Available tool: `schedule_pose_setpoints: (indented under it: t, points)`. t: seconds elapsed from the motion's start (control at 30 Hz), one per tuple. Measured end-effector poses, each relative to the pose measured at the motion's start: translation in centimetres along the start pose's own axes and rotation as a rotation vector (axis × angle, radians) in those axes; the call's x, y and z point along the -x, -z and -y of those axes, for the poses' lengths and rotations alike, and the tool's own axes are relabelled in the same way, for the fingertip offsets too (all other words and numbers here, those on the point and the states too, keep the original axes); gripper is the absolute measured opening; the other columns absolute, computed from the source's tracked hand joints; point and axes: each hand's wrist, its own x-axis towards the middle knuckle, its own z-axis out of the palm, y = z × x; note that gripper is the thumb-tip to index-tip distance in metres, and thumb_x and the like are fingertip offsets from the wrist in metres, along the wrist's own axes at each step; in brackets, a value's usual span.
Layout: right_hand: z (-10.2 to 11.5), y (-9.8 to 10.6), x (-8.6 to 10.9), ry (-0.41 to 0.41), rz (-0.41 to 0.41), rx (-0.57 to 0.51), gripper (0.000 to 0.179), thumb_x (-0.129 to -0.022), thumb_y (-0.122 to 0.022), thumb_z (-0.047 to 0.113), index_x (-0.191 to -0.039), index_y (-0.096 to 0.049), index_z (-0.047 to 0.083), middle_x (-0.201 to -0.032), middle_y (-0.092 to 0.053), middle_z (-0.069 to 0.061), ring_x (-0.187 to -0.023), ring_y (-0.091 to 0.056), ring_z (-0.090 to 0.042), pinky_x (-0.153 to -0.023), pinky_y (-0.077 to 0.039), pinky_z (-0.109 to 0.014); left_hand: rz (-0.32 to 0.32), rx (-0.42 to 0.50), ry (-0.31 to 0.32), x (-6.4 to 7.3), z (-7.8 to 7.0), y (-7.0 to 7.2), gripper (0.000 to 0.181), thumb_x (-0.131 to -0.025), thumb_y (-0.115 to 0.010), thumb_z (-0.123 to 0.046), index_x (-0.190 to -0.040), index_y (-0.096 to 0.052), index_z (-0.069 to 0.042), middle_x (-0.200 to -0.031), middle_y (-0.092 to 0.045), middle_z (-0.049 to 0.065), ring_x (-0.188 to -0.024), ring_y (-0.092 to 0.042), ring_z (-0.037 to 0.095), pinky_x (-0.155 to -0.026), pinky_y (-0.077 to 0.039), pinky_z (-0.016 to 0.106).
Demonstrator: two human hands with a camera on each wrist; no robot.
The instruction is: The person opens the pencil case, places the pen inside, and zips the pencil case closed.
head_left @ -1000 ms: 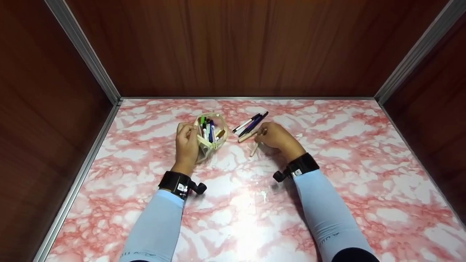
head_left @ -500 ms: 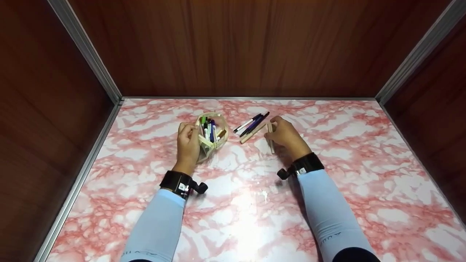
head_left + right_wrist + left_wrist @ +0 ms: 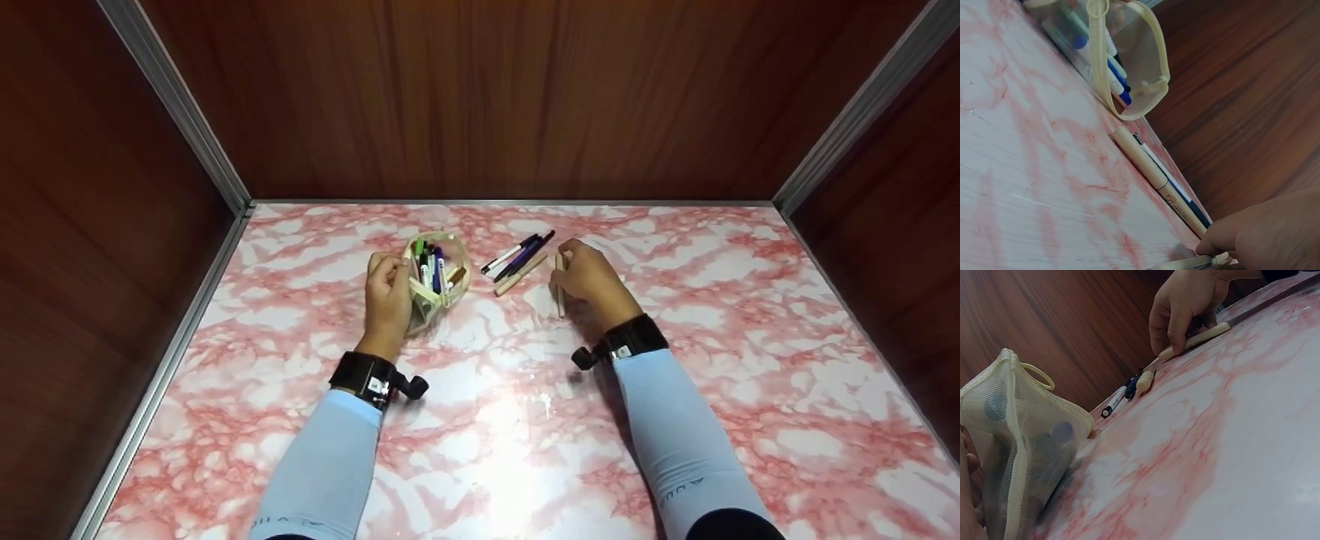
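On the left in the head view, my left hand holds the near-left edge of a cream mesh pencil case. The case gapes upward, with several pens and markers inside. To its right, my right hand pinches a beige pen between thumb and fingers, low over the table. The left wrist view shows this pen under the right hand's fingertips. Another beige pen lies between case and right hand, with dark-blue and white pens just behind it.
A pink-and-white marbled table spreads under both arms. Brown wood-grain panels rise at the back and both sides, joined by grey metal strips. Each wrist carries a black camera band.
My right hand has shifted right with the beige pen, away from the pens on the table, and the pen has turned. My left hand stays at the pencil case.
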Motion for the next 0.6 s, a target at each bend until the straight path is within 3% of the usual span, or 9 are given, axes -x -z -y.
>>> schedule_pose_setpoints:
  t: [0.07, 0.17, 0.23, 0.33, 0.43, 0.6]
  points:
    - [-0.2, 0.2, 0.0, -0.005, -0.002, -0.017, 0.06, -0.1, -0.069, 0.019, -0.156, -0.056, 0.0, -0.125, -0.076, -0.024, -0.114, -0.072, -0.037, -0.096, -0.063, -0.045, -0.009, -0.007, -0.014, 0.0, -0.1, -0.1, 0.022, -0.112, -0.061, -0.011, -0.096, -0.068, 0.002, -0.113, -0.055, 0.003, -0.102, -0.058, 0.014, -0.089, -0.053, 0.022]
    - [-0.3, 0.4, -0.1, -0.027, -0.008, -0.1, 0.057, -0.102, -0.07, 0.018, -0.156, -0.057, 0.002, -0.118, -0.074, -0.021, -0.091, -0.07, -0.025, -0.07, -0.057, -0.03, -0.019, -0.013, -0.028, 0.0, -0.1, -0.1, 0.022, -0.112, -0.062, -0.01, -0.095, -0.068, 0.003, -0.111, -0.055, 0.004, -0.099, -0.057, 0.013, -0.087, -0.05, 0.021]
    - [-0.4, 0.5, -0.2, -0.026, -0.017, -0.194, 0.057, -0.103, -0.07, 0.016, -0.156, -0.056, 0.002, -0.111, -0.074, -0.018, -0.078, -0.07, -0.018, -0.062, -0.057, -0.025, -0.019, -0.01, -0.024, 0.0, -0.2, -0.1, 0.022, -0.112, -0.062, -0.01, -0.094, -0.068, 0.002, -0.111, -0.055, 0.002, -0.099, -0.057, 0.013, -0.087, -0.051, 0.021]
    - [-0.2, 0.5, -0.4, -0.016, -0.042, -0.341, 0.058, -0.103, -0.071, 0.013, -0.157, -0.056, 0.001, -0.096, -0.074, -0.01, -0.067, -0.07, -0.011, -0.06, -0.059, -0.025, -0.019, -0.01, -0.02, 0.0, -0.1, 0.0, 0.022, -0.112, -0.062, -0.01, -0.094, -0.068, 0.001, -0.111, -0.054, 0.001, -0.1, -0.056, 0.013, -0.088, -0.051, 0.021]
    - [0.2, 0.5, -0.5, 0.001, -0.087, -0.451, 0.059, -0.103, -0.073, 0.012, -0.158, -0.056, 0.002, -0.084, -0.073, -0.001, -0.065, -0.068, -0.007, -0.061, -0.056, -0.023, -0.016, -0.008, -0.011, -0.1, 0.0, -0.1, 0.022, -0.112, -0.062, -0.011, -0.094, -0.068, 0.0, -0.111, -0.053, -0.001, -0.1, -0.056, 0.014, -0.088, -0.052, 0.022]
    - [1.4, 0.4, -0.5, 0.009, -0.142, -0.634, 0.062, -0.103, -0.076, 0.008, -0.161, -0.053, 0.003, -0.081, -0.072, 0.004, -0.07, -0.071, -0.012, -0.066, -0.062, -0.026, -0.007, 0.003, 0.001, 0.0, 0.0, -0.2, 0.021, -0.113, -0.062, -0.011, -0.097, -0.068, 0.001, -0.114, -0.054, -0.001, -0.104, -0.058, 0.015, -0.092, -0.055, 0.023]
